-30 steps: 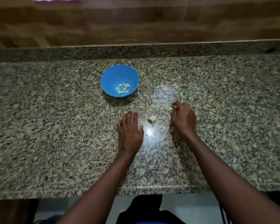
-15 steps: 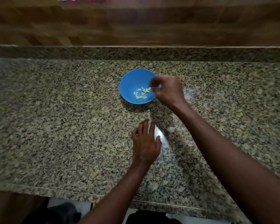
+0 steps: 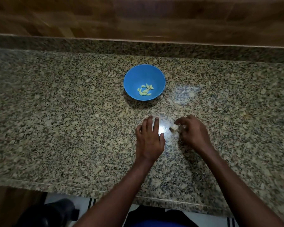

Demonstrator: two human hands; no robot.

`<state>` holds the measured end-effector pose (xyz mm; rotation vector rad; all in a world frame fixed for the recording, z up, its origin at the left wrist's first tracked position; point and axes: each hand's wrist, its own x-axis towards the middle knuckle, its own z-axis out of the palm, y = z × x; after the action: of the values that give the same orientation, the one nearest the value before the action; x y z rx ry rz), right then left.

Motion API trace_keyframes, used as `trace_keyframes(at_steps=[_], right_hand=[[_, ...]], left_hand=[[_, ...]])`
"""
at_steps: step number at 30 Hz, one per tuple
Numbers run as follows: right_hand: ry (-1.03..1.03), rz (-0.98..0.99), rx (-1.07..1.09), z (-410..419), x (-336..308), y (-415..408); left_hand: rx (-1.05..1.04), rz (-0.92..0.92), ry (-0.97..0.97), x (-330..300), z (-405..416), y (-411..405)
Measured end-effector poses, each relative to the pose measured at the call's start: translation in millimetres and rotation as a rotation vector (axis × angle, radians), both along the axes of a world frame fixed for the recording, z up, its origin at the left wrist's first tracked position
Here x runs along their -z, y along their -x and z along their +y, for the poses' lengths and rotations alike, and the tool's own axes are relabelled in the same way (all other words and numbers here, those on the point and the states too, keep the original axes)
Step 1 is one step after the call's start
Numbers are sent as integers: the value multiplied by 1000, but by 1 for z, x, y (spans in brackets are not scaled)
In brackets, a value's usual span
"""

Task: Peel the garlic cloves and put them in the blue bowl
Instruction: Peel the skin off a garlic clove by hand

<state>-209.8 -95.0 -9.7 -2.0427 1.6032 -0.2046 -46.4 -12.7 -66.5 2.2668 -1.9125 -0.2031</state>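
The step in hand looks like the pick-up of another unpeeled garlic clove (image 3: 174, 127). The right hand (image 3: 193, 131) has its fingers curled down around this pale clove, which lies on the speckled stone surface (image 3: 72, 128) just beside a bright glare spot; the fingertips pinch or at least touch it, though whether it is lifted off the surface I cannot tell. The left hand (image 3: 148, 140) lies flat on the surface just left of the glare, fingers straight and together, holding nothing.

The blue bowl (image 3: 134, 76) stands further back on the surface, apart from both hands, and a small heap of peeled cloves (image 3: 145, 90) (yellowish, curved pieces) lies in its bottom. So the task seems well under way, with several cloves done and at least this one left. No other loose cloves are plain to see against the busy stone pattern.

The next move likely calls for both hands: the left one coming over to steady the clove while the right works a nail under the papery skin and strips it off. The clove is small and its skin thin, so a light, precise pinch should serve better than force. Once bare, it goes forward and a little left into the bowl.
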Motion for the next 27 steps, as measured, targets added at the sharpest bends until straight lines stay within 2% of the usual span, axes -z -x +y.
trace_keyframes(at_steps=[7,12,16,18,20,21,27], right_hand=[[16,-120,63,-1,0,1],[-76,-150,106,-6,-11,14],[-153,-270,157,-9,-21,25],[-188,-312,134,-11,-25,29],[-233,-377,107,-10,-32,31],[-259,-416,98,-9,-36,33],[-377,-715,148,8,-54,44]], left_hand=[[1,30,-9,-5,0,0],[-24,140,2,-6,1,-2],[-61,451,142,-17,2,-3],[-87,783,129,-44,4,5],[-149,1112,15,-71,5,14],[-177,1216,-29,-78,6,18],[-301,1412,-77,-95,8,32]])
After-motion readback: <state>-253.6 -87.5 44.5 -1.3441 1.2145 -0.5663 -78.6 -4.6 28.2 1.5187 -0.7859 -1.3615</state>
